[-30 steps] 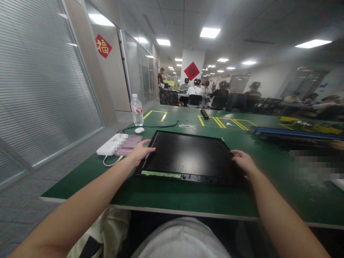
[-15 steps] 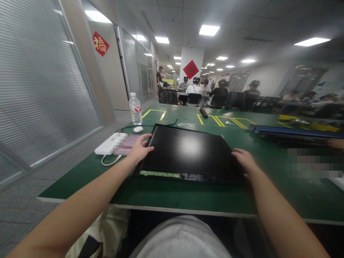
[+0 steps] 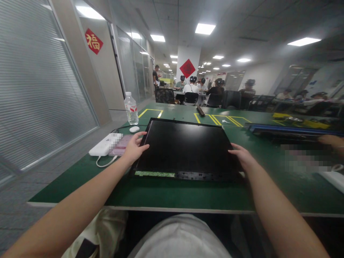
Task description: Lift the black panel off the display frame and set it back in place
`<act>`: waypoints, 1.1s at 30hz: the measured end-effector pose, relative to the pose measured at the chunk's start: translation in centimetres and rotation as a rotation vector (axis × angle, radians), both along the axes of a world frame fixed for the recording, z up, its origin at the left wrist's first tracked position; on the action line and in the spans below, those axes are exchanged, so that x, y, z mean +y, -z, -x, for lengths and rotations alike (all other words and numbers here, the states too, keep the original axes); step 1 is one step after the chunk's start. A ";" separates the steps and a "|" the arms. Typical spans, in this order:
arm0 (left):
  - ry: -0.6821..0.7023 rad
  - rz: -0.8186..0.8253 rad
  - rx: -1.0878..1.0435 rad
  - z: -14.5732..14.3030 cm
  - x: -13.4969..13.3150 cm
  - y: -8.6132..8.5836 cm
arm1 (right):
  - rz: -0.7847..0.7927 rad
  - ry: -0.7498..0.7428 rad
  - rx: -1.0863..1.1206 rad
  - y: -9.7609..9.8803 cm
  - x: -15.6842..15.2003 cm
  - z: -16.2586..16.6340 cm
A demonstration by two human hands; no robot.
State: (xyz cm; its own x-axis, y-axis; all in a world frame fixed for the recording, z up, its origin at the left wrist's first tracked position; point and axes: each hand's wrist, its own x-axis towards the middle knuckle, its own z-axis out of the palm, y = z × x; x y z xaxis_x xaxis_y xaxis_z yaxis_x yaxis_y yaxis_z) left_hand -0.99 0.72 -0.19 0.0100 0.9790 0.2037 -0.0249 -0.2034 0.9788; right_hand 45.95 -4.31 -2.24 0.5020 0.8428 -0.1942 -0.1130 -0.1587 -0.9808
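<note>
**Green worktop with a dark screen panel held at both sides**

Worktop (image 3: pixel 188 197) viewed from the wearer's seat; directions were read on a clock centred on the panel, twelve being farthest away. The screen panel (image 3: pixel 185 147) lay at the middle of the near part of the worktop, its far edge apparently raised, though how far could not be told. At nine o'clock the left hand (image 3: pixel 134 148) pinched the side edge, thumb over the front border. At three o'clock the right hand (image 3: pixel 243 156) pinched the opposite edge, its hidden fingers leaving the full grip uncertain. A green circuit strip (image 3: pixel 154 174) showed at seven o'clock.

Good handling, as judged here, called for equal support from both hands against twisting, light thumbs on the border rather than the dark face, and no rubbing of the exposed strip. Toward nine o'clock, a white cable (image 3: pixel 105 166) looped near the left forearm, deserving clearance; a water bottle (image 3: pixel 131 109) stood upright at ten.
</note>
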 end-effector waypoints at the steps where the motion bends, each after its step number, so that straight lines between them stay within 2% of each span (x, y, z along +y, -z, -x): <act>1: -0.001 -0.002 -0.005 0.0 0.0 0.0 | -0.010 0.004 0.006 -0.1 -0.1 0.1; 13: 0.002 -0.046 -0.023 0.1 0.0 0.0 | -0.100 0.023 0.052 0.1 0.1 -0.1; 33: 0.011 -0.047 -0.026 0.1 0.3 0.4 | -0.081 0.032 0.014 0.1 0.0 0.0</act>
